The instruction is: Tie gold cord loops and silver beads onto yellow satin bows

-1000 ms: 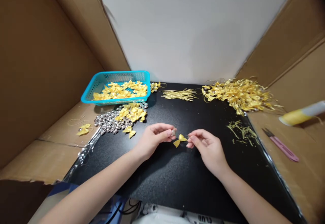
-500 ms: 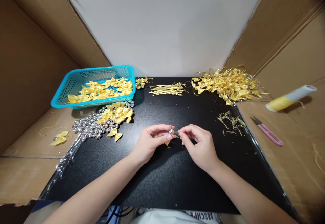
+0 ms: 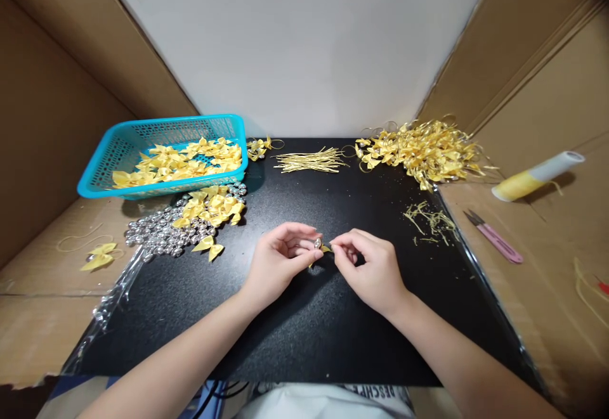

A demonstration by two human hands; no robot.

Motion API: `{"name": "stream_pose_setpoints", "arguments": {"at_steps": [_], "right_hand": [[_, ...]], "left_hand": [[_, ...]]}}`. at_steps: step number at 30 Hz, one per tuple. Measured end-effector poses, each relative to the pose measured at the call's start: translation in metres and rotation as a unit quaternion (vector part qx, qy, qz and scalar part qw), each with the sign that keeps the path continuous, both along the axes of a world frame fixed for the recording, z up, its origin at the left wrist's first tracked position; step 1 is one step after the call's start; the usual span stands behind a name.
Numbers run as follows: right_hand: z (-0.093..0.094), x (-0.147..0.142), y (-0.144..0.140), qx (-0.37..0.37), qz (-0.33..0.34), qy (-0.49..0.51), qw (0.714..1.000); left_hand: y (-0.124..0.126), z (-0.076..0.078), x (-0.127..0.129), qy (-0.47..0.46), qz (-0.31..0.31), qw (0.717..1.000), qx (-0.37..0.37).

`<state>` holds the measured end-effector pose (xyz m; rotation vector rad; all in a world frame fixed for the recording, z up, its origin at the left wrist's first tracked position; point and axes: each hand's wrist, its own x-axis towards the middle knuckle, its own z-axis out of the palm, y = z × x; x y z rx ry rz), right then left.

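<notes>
Over the middle of the black table (image 3: 285, 336), my left hand (image 3: 276, 264) pinches a small shiny silver bell (image 3: 318, 242) between thumb and fingers. Part of a yellow ribbon bow (image 3: 325, 249) shows beneath the bell, mostly covered by the fingers. Close on the right, my right hand (image 3: 373, 270) is closed in a pinch at the bell's side. Whatever lies between its fingertips is too small to make out; it may be a thin cord. The fingertips of both hands are a short gap apart.
A turquoise basket (image 3: 90, 184) holds yellow bows. Silver bells (image 3: 157, 232) and loose bows (image 3: 209, 206) lie before it. Gold cords (image 3: 311, 160) rest at the back, beside a heap of finished-looking bows (image 3: 423, 149). Cord scraps (image 3: 428, 222), pink snips (image 3: 499, 243) and a tube (image 3: 537, 177) are right.
My right fingertips have shifted slightly away from the bell, and the bell has turned a little in my left fingers. The whole view has shifted slightly.
</notes>
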<state>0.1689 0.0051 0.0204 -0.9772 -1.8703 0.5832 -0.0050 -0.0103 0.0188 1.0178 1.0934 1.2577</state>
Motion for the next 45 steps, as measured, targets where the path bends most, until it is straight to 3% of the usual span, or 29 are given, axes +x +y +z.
{"name": "stream_pose_setpoints", "arguments": {"at_steps": [8, 13, 17, 20, 23, 28, 35, 38, 42, 45], "right_hand": [[-0.002, -0.001, 0.001, 0.003, -0.005, -0.012, 1.0], [-0.003, -0.003, 0.0, -0.007, 0.0, -0.016, 1.0], [-0.004, -0.006, -0.002, -0.105, 0.004, 0.029, 0.994], [-0.005, -0.008, -0.003, -0.232, 0.03, 0.118, 0.965], [-0.007, -0.01, -0.002, -0.308, 0.059, 0.182, 0.932], [-0.012, -0.013, 0.001, -0.356, 0.088, 0.231, 0.901], [-0.02, -0.017, -0.001, -0.397, 0.189, 0.282, 0.853], [-0.024, -0.016, 0.002, -0.373, 0.16, 0.241, 0.882], [-0.023, -0.008, 0.01, -0.213, 0.085, 0.077, 0.97], [-0.023, -0.002, 0.015, -0.119, 0.063, -0.026, 0.991]], "left_hand": [[0.001, -0.001, -0.001, 0.034, 0.02, 0.999, 0.021], [-0.001, -0.002, -0.001, 0.059, -0.005, 0.998, 0.018], [0.001, -0.003, -0.001, -0.01, -0.034, 0.999, -0.004], [0.003, -0.002, -0.002, -0.027, -0.043, 0.999, -0.013], [0.004, -0.001, -0.003, 0.026, -0.053, 0.998, 0.011], [0.003, -0.002, -0.007, 0.131, -0.058, 0.984, 0.107], [0.005, 0.006, -0.012, 0.237, 0.008, 0.956, 0.174], [0.009, 0.02, -0.015, 0.221, 0.037, 0.955, 0.192], [0.018, 0.051, -0.021, 0.197, 0.093, 0.946, 0.24], [0.028, 0.077, -0.023, 0.165, 0.125, 0.925, 0.318]]}}
